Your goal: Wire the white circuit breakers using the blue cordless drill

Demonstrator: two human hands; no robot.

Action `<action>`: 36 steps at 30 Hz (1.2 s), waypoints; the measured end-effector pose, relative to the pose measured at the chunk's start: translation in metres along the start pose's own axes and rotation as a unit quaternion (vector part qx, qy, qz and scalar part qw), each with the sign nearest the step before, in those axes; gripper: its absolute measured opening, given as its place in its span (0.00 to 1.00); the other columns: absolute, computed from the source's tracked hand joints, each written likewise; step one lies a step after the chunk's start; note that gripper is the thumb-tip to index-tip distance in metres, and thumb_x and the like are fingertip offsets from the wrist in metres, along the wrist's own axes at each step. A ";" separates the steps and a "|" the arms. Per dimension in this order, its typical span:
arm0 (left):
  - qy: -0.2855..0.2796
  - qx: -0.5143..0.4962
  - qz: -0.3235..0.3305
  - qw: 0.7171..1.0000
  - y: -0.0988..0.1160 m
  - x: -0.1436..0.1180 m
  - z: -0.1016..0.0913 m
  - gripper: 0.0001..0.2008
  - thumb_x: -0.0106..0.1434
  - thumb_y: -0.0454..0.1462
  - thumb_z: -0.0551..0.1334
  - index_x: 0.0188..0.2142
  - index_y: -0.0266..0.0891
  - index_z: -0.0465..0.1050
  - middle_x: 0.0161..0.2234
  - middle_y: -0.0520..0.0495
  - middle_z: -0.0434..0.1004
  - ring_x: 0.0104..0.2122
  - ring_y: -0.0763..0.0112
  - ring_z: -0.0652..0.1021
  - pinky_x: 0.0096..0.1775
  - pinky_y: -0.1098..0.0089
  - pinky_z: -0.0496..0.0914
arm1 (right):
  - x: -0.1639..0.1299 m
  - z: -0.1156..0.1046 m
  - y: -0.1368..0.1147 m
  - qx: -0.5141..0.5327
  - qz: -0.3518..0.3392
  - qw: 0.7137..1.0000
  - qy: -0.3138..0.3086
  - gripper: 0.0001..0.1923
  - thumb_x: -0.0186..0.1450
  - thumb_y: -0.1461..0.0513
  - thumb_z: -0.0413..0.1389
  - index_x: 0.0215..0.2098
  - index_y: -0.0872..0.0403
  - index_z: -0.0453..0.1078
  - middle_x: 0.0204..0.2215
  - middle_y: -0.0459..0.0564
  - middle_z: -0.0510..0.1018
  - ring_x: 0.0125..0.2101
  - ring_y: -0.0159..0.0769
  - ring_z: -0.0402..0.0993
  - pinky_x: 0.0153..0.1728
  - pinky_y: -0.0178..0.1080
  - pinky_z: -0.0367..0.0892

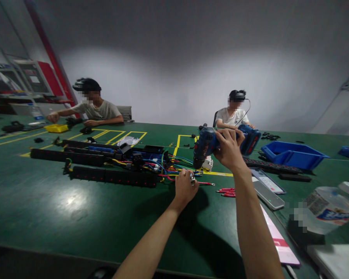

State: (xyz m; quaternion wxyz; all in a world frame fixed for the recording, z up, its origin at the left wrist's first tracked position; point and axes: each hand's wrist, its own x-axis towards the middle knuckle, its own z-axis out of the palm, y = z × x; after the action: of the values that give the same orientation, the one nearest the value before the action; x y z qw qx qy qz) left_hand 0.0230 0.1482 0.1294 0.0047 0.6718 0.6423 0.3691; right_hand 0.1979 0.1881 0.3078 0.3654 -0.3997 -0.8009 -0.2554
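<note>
A blue cordless drill (206, 141) is in my right hand (229, 149), whose fingers wrap round its grip. The drill's nose points down, and its battery (250, 140) sticks out to the right. Below it, my left hand (185, 186) is closed on a small pale part (192, 179) of a kind I cannot make out. A red wire with a ring terminal (213, 184) runs out past those fingers. The drill's tip is above the pale part, apparently not touching it. Left of my hands lie black power strips (113, 176) with a bundle of coloured wires (155, 166).
Several red pens (227, 192), two phones (269, 195) and a blue bin (292, 155) lie to the right. A plastic bottle (328, 211) stands nearer. Two people sit across the green table (104, 224); a yellow tray (56, 128) is by the left one.
</note>
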 end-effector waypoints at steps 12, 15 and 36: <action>-0.006 -0.002 -0.010 1.000 0.000 0.001 0.001 0.11 0.62 0.37 0.63 0.44 0.44 0.68 0.45 0.46 0.70 0.47 0.60 0.74 0.49 0.62 0.66 | 0.001 0.003 -0.002 0.024 0.005 1.000 0.009 0.41 0.49 0.69 0.56 0.61 0.48 0.61 0.55 0.55 0.69 0.60 0.55 0.57 0.63 0.64 0.42; -0.009 0.000 -0.014 1.000 0.000 0.001 0.002 0.11 0.62 0.38 0.63 0.44 0.44 0.68 0.45 0.46 0.70 0.47 0.60 0.74 0.49 0.62 0.66 | 0.002 0.003 -0.003 0.027 0.002 1.000 0.005 0.40 0.49 0.69 0.56 0.60 0.49 0.61 0.56 0.55 0.68 0.60 0.55 0.56 0.64 0.64 0.43; -0.005 -0.001 -0.014 1.000 0.001 0.001 0.000 0.10 0.62 0.38 0.63 0.44 0.44 0.68 0.45 0.46 0.71 0.47 0.60 0.74 0.50 0.62 0.65 | 0.002 0.000 -0.004 0.007 0.012 1.000 -0.007 0.34 0.51 0.68 0.56 0.58 0.51 0.65 0.51 0.56 0.72 0.56 0.54 0.60 0.64 0.66 0.40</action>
State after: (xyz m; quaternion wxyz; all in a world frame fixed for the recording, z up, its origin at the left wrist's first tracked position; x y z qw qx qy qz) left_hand 0.0234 0.1488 0.1306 0.0139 0.6645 0.6510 0.3666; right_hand 0.1936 0.1873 0.3087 0.3658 -0.4083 -0.8005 -0.2424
